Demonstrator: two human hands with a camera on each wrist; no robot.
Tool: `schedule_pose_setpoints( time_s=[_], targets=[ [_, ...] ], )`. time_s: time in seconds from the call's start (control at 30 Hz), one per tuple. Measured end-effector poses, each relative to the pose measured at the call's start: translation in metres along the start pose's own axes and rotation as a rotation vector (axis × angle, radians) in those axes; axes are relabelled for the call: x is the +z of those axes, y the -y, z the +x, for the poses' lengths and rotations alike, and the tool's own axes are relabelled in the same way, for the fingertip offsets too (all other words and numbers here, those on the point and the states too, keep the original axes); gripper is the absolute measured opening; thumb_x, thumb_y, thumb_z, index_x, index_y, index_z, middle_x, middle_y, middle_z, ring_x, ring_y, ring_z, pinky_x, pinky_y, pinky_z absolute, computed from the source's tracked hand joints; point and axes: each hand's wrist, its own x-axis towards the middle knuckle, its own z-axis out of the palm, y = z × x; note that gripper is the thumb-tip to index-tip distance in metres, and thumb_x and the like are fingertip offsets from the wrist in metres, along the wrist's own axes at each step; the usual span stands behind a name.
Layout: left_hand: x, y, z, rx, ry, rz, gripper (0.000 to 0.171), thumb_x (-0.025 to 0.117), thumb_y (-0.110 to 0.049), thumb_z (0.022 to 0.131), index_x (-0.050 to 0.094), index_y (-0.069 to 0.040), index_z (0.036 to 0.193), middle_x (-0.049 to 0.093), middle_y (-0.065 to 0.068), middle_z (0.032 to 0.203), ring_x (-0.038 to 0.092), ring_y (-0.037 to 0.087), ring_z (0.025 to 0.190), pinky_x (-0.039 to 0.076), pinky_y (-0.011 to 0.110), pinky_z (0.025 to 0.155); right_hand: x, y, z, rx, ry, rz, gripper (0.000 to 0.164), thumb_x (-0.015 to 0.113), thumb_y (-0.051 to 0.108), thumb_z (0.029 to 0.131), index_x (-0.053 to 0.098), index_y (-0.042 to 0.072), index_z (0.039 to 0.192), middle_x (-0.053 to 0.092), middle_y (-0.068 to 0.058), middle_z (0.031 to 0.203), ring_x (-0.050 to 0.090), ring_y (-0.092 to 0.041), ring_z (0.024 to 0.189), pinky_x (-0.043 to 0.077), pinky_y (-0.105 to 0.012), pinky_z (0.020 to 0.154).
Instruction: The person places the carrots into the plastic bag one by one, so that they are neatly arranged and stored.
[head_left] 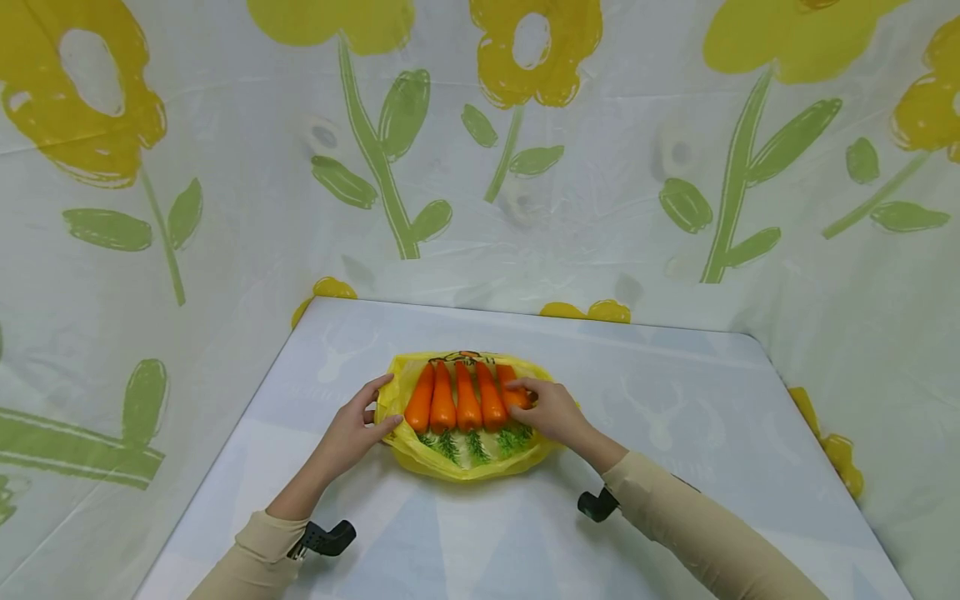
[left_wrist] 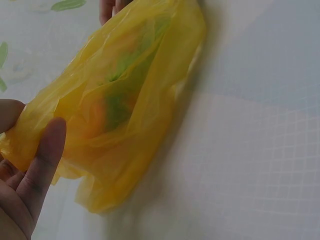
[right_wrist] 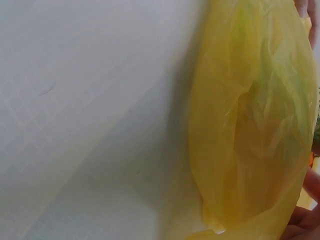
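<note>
A yellow plastic bag [head_left: 465, 472] lies on the table with its mouth spread wide. Inside sit several orange carrots [head_left: 467, 400] side by side, their green leafy tops [head_left: 476, 448] toward the near rim. My left hand [head_left: 356, 425] grips the bag's left edge; in the left wrist view the thumb [left_wrist: 47, 145] lies on the near side of the yellow film. Over the bag's right side, my right hand [head_left: 553, 410] has thumb and fingers around the rightmost carrot [head_left: 507, 377]. The right wrist view shows mostly the bag's outer wall [right_wrist: 250, 125], with fingers at the right edge.
The bag rests on a pale patterned table [head_left: 675, 400], whose far edge meets a hanging cloth [head_left: 600, 208] printed with yellow flowers. The cloth also closes in the left and right sides. A black wrist mount [head_left: 330, 538] projects from the left sleeve, another [head_left: 597, 505] from the right.
</note>
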Motion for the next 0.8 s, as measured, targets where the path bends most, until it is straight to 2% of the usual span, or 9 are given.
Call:
schedule_pose_setpoints(
  time_s=[0.13,0.2,0.27,0.33,0.43,0.5,0.7,0.8],
  targets=[
    [0.0,0.0,0.0,-0.005,0.005,0.012,0.072,0.069,-0.017,0.099,0.031,-0.006,0.158,0.05,0.027,0.141,0.068,0.034,0.108,0.06,0.027,0.075,0.003,-0.005,-0.001,-0.01,0.008,-0.017,0.036,0.077,0.023,0.091,0.073,0.018,0.125,0.07,-0.004,0.114,0.044,-0.015,0.068,0.037,-0.029,0.06],
    [0.0,0.0,-0.001,-0.001,0.006,0.012,0.072,0.069,-0.017,0.098,0.031,-0.005,0.158,0.05,0.028,0.141,0.068,0.034,0.109,0.06,0.028,0.075,0.005,-0.007,-0.001,-0.022,0.008,-0.025,0.036,0.078,0.023,0.09,0.073,0.017,0.125,0.07,-0.004,0.119,0.04,-0.014,0.065,0.035,-0.029,0.058],
    [-0.001,-0.001,-0.001,-0.008,0.004,0.011,0.072,0.07,-0.018,0.098,0.031,-0.007,0.158,0.05,0.027,0.142,0.068,0.035,0.11,0.06,0.027,0.075,0.007,-0.009,-0.002,-0.033,0.006,-0.039,0.037,0.079,0.023,0.09,0.073,0.018,0.126,0.07,-0.005,0.121,0.049,-0.013,0.069,0.042,-0.031,0.061],
    [-0.001,-0.001,-0.001,-0.007,0.002,0.016,0.072,0.07,-0.018,0.098,0.031,-0.007,0.158,0.05,0.027,0.141,0.068,0.035,0.11,0.06,0.027,0.076,0.01,-0.011,-0.003,-0.043,0.003,-0.06,0.037,0.08,0.025,0.09,0.073,0.018,0.126,0.07,-0.005,0.126,0.057,-0.014,0.08,0.046,-0.032,0.069],
    [-0.001,0.001,-0.001,-0.018,-0.001,0.023,0.072,0.07,-0.017,0.098,0.032,-0.008,0.158,0.051,0.026,0.139,0.068,0.034,0.11,0.059,0.026,0.076,0.013,-0.014,-0.003,-0.05,-0.001,-0.082,0.038,0.08,0.027,0.089,0.073,0.019,0.126,0.069,-0.005,0.128,0.061,-0.018,0.095,0.049,-0.036,0.079],
    [-0.001,0.001,0.0,-0.021,-0.004,0.021,0.072,0.07,-0.017,0.098,0.032,-0.009,0.158,0.052,0.025,0.138,0.068,0.034,0.109,0.059,0.026,0.076,0.013,-0.015,-0.004,-0.056,-0.002,-0.082,0.038,0.08,0.027,0.09,0.073,0.019,0.126,0.069,-0.005,0.129,0.061,-0.018,0.093,0.048,-0.036,0.077],
    [0.0,0.001,0.0,-0.024,-0.003,0.021,0.072,0.07,-0.018,0.098,0.032,-0.01,0.158,0.053,0.024,0.136,0.068,0.034,0.108,0.06,0.027,0.076,0.013,-0.015,-0.006,-0.085,-0.005,-0.08,0.04,0.08,0.026,0.09,0.073,0.017,0.128,0.068,-0.007,0.13,0.064,-0.021,0.105,0.052,-0.037,0.083],
    [0.0,0.001,-0.001,-0.019,-0.002,0.021,0.072,0.07,-0.018,0.098,0.032,-0.009,0.158,0.053,0.024,0.136,0.067,0.035,0.11,0.06,0.027,0.076,0.013,-0.014,-0.007,-0.086,-0.005,-0.08,0.041,0.08,0.026,0.089,0.073,0.017,0.128,0.068,-0.007,0.13,0.062,-0.018,0.091,0.051,-0.034,0.074]
  ],
)
